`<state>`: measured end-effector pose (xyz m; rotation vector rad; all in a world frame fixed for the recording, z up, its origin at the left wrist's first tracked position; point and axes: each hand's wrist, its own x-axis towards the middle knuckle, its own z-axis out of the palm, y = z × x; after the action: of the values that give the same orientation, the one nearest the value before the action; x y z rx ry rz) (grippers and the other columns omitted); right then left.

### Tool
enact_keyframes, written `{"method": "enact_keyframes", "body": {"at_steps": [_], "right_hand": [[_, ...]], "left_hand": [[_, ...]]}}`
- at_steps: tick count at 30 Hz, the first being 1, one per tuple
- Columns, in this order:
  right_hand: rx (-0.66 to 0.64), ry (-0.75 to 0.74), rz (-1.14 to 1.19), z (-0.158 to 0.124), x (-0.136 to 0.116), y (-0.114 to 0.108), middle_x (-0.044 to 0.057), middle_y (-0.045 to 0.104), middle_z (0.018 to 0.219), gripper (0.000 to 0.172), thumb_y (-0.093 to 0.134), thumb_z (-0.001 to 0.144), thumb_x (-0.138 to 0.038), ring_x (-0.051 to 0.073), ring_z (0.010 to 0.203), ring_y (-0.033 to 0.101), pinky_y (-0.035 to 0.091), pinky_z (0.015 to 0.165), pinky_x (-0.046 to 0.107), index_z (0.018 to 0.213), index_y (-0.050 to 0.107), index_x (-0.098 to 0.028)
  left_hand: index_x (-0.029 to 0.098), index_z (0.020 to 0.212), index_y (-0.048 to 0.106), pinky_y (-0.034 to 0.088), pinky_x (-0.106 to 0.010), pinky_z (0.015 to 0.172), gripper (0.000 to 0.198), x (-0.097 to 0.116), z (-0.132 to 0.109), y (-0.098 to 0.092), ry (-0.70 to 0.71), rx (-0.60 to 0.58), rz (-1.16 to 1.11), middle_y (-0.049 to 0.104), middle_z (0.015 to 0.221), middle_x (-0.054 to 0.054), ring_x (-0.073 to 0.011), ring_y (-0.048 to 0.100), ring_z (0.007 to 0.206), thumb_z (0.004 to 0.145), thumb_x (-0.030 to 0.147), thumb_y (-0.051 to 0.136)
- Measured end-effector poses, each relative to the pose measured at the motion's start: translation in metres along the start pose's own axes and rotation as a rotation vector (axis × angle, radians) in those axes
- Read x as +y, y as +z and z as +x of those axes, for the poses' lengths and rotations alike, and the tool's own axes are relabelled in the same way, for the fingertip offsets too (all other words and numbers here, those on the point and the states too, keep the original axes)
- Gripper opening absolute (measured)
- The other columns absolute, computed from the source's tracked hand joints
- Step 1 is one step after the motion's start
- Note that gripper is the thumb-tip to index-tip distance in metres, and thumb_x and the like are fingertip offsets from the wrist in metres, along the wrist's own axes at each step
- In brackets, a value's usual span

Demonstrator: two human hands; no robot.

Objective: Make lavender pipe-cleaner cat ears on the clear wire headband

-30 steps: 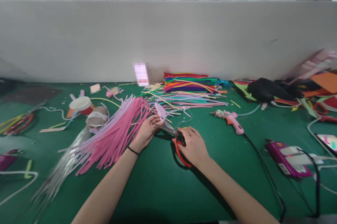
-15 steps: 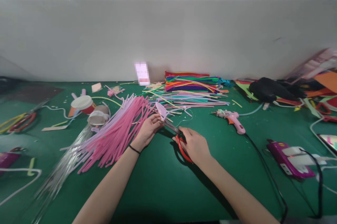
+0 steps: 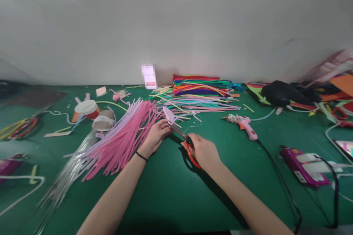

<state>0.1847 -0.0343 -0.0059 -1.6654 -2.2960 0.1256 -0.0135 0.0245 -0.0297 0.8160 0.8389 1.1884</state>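
Between the fingertips of my left hand (image 3: 157,134) is a small pale lilac petal-shaped piece (image 3: 168,115), its tip pointing up and away from me. My right hand (image 3: 204,151) grips red-handled scissors (image 3: 191,155), fingers in and around the loops. Their metal blades reach up-left to the base of the lilac piece, beside my left fingertips; the blades look nearly closed. Just left of my left hand lies a spread pile of pink pipe cleaners (image 3: 124,137), with lilac ones (image 3: 129,111) along its left side.
Bundled multicoloured pipe cleaners (image 3: 202,86) lie by the grey partition (image 3: 176,36). On the right are a pink glue gun (image 3: 244,124) with its black cord and a purple power strip (image 3: 302,167). A paper cup (image 3: 87,109), a tape roll (image 3: 103,121) and clear strands (image 3: 71,168) are at left.
Both hands stay in nearly the same place. The scissor blades have shifted very slightly at the lilac piece; the rest of the table looks the same.
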Motion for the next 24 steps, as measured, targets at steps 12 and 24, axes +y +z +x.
{"method": "enact_keyframes", "body": {"at_steps": [12, 24], "right_hand": [[-0.136, -0.114, -0.036, -0.001, 0.004, 0.001, 0.002, 0.066, 0.087, 0.028, 0.044, 0.093, -0.046, 0.016, 0.069, 0.063, 0.028, 0.052, 0.025, 0.098, 0.057, -0.021], [-0.095, -0.153, -0.210, -0.005, 0.002, 0.002, 0.007, 0.064, 0.087, 0.026, 0.036, 0.097, -0.036, 0.019, 0.077, 0.060, 0.028, 0.054, 0.026, 0.106, 0.056, -0.021]], "left_hand": [[0.007, 0.113, 0.059, 0.056, -0.037, 0.081, 0.030, 0.011, 0.003, 0.008, -0.147, 0.085, -0.163, 0.072, 0.097, -0.018, -0.0244, 0.070, 0.089, 0.094, 0.026, 0.045], [0.006, 0.121, 0.057, 0.053, -0.042, 0.089, 0.035, 0.008, 0.003, 0.000, -0.130, 0.032, -0.255, 0.068, 0.111, -0.020, -0.0277, 0.066, 0.101, 0.094, 0.022, 0.042]]}}
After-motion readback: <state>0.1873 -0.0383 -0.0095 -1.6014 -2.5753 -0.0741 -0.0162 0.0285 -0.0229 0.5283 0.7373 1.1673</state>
